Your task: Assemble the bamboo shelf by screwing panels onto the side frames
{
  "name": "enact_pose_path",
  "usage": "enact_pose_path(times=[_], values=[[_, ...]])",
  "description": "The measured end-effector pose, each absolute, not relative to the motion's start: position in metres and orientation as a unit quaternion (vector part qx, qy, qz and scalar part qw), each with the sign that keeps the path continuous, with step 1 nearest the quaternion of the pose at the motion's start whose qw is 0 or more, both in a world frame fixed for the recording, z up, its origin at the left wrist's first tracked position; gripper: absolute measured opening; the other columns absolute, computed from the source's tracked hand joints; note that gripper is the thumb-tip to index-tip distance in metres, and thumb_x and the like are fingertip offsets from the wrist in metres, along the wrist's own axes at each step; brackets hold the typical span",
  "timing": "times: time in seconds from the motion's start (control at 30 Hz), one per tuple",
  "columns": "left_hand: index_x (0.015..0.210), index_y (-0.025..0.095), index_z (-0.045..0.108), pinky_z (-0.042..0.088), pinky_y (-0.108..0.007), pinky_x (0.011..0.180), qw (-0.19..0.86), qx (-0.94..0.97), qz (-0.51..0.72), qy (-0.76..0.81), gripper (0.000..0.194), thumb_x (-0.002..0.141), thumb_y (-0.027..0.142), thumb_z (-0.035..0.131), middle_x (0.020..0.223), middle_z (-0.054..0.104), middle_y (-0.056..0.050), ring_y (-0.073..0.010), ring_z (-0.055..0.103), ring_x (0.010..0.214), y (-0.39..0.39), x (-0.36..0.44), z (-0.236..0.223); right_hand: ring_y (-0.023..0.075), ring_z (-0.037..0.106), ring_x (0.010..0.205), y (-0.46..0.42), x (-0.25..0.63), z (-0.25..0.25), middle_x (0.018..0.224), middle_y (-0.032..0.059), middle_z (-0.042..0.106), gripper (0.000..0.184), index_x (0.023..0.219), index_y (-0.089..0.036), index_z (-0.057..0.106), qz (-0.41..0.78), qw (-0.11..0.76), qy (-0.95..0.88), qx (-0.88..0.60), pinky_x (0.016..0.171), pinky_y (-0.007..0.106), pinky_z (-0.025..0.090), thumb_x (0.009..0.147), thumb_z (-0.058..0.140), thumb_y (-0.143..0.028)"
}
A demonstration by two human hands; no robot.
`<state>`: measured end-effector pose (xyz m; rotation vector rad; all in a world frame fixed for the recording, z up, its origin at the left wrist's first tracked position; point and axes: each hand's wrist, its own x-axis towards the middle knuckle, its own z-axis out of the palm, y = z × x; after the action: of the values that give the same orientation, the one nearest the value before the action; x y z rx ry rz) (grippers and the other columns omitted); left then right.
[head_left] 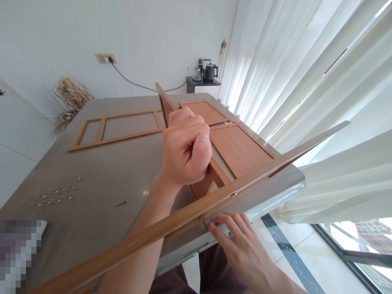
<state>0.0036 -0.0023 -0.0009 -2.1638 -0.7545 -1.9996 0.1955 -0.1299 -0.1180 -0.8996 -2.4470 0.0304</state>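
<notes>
My left hand (186,149) is closed in a fist round the top edge of an upright wooden panel (165,102) that stands on the grey table (116,171). A long wooden board (275,163) runs slantwise across the near table edge, joined to that panel. My right hand (241,241) is below the board at the table's edge. Its fingers are bent together against the board's underside, with a small metal piece under the fingertips that I cannot make out.
Flat wooden panels (239,147) and an open wooden frame (122,126) lie on the table. Several screws (52,198) lie at the left, one more (120,203) nearer. White curtains (306,81) hang to the right. A kettle (210,71) and dried plants (69,100) stand behind.
</notes>
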Motion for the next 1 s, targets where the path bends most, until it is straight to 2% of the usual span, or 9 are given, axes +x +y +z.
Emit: enact_pose_path(times=[0.37, 0.57, 1.0], values=[[0.058, 0.022, 0.025, 0.036, -0.039, 0.073, 0.046, -0.715, -0.645, -0.266, 0.039, 0.094, 0.023, 0.041, 0.053, 0.031, 0.003, -0.0183, 0.036, 0.060, -0.006, 0.004, 0.001, 0.0218, 0.050, 0.099, -0.128, 0.197, -0.115, 0.107, 0.0092, 0.062, 0.031, 0.110, -0.014, 0.066, 0.027, 0.255, -0.907, -0.334, 0.087, 0.036, 0.037, 0.109, 0.035, -0.013], [0.058, 0.022, 0.025, 0.037, -0.039, 0.073, 0.049, -0.716, -0.643, -0.268, 0.035, 0.089, 0.018, 0.041, 0.053, 0.032, 0.002, -0.0183, 0.034, 0.061, -0.007, 0.004, 0.002, 0.0217, 0.050, 0.098, -0.129, 0.196, -0.111, 0.107, 0.0093, 0.062, 0.033, 0.109, -0.013, 0.067, 0.012, 0.255, -0.908, -0.333, 0.087, 0.035, 0.037, 0.109, 0.034, -0.013], [0.063, 0.022, 0.018, 0.040, -0.039, 0.076, 0.063, -0.715, -0.642, -0.269, 0.042, 0.101, 0.028, 0.036, 0.054, 0.029, 0.002, -0.0189, 0.036, 0.061, -0.006, 0.006, 0.001, 0.0239, 0.055, 0.096, -0.129, 0.190, -0.100, 0.101, 0.0112, 0.066, 0.033, 0.108, -0.008, 0.069, -0.042, 0.237, -0.926, -0.292, 0.088, 0.037, 0.040, 0.107, 0.036, -0.010]])
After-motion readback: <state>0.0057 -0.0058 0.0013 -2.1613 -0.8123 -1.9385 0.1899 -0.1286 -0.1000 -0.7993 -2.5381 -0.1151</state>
